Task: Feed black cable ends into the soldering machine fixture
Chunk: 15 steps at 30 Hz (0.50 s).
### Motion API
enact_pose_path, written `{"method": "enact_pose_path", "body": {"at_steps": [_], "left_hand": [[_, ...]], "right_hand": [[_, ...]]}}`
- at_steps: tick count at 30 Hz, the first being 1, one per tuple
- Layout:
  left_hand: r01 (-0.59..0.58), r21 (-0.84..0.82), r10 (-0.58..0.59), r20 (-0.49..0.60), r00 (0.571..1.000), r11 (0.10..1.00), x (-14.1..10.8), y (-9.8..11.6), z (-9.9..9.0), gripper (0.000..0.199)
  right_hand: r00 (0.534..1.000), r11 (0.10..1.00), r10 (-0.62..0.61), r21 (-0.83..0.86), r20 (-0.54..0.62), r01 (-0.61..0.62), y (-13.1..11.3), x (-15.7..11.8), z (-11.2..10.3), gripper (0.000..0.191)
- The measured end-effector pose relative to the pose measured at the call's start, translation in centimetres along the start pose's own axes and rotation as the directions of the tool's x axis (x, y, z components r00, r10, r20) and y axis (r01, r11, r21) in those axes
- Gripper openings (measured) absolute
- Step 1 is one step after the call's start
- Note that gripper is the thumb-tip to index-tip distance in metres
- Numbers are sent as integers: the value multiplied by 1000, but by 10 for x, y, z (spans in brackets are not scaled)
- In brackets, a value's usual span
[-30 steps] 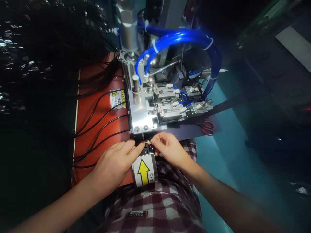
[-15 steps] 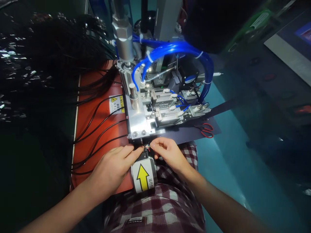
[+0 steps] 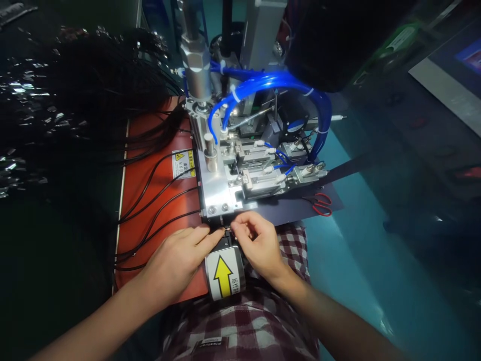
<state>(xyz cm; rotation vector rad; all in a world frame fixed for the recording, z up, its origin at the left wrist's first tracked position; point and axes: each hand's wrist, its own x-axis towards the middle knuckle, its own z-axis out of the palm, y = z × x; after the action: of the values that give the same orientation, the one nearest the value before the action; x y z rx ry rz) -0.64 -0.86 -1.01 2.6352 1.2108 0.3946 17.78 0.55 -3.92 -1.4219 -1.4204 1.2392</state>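
Observation:
At the front edge of the bench machine (image 3: 221, 193), my left hand (image 3: 180, 255) rests with its fingers closed. Its thumb and index finger reach to a tiny light-coloured piece at the machine's edge; what they grip is hidden. Opposite, my right hand (image 3: 259, 243) pinches at the same spot, its fingertips on thin wire ends that barely show now. Just below the fingertips sits a rounded housing with a yellow arrow label (image 3: 224, 276). Black cables (image 3: 161, 185) run from the machine's left side across the orange-red surface (image 3: 150, 145).
Red-handled scissors (image 3: 321, 204) lie on the dark plate right of the machine. Blue air hoses (image 3: 270, 80) arch over the cylinders. A large bundle of black cables (image 3: 86, 90) hangs at the left. A metal press rod (image 3: 197, 70) stands upright at the back.
My right hand's fingertips have turned slightly and drawn in, covering the coloured wire ends that showed before. My left hand stays at the same spot. The view has shifted a little.

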Motion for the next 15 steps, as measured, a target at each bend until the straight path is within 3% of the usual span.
{"method": "enact_pose_path", "body": {"at_steps": [2, 3, 5, 7, 11, 13, 15], "left_hand": [[-5, 1, 5, 2, 1000, 1000, 1, 0, -1, 37], [-7, 0, 7, 5, 1000, 1000, 2, 0, -1, 37], [-11, 6, 11, 12, 1000, 1000, 3, 0, -2, 39], [-18, 15, 18, 25, 1000, 1000, 3, -1, -2, 41], [-19, 11, 18, 79, 997, 1000, 2, -2, -5, 45], [-11, 6, 10, 85, 996, 1000, 2, -1, -7, 47], [-12, 3, 11, 69, 998, 1000, 3, -1, -8, 48]], "right_hand": [[992, 986, -125, -116, -12, 123, 1, -3, 0, 13], [991, 983, -131, -135, -11, 128, 2, -4, -1, 13], [999, 994, -54, -92, -8, 53, 3, -4, -2, 14], [995, 995, 100, 23, 20, -100, 4, -2, -2, 15], [928, 907, 332, 212, 170, -363, 4, 4, -5, 19], [927, 905, 333, 217, 175, -366, 4, 3, -8, 21], [953, 938, 287, 172, 97, -300, 4, -1, -10, 23]]}}
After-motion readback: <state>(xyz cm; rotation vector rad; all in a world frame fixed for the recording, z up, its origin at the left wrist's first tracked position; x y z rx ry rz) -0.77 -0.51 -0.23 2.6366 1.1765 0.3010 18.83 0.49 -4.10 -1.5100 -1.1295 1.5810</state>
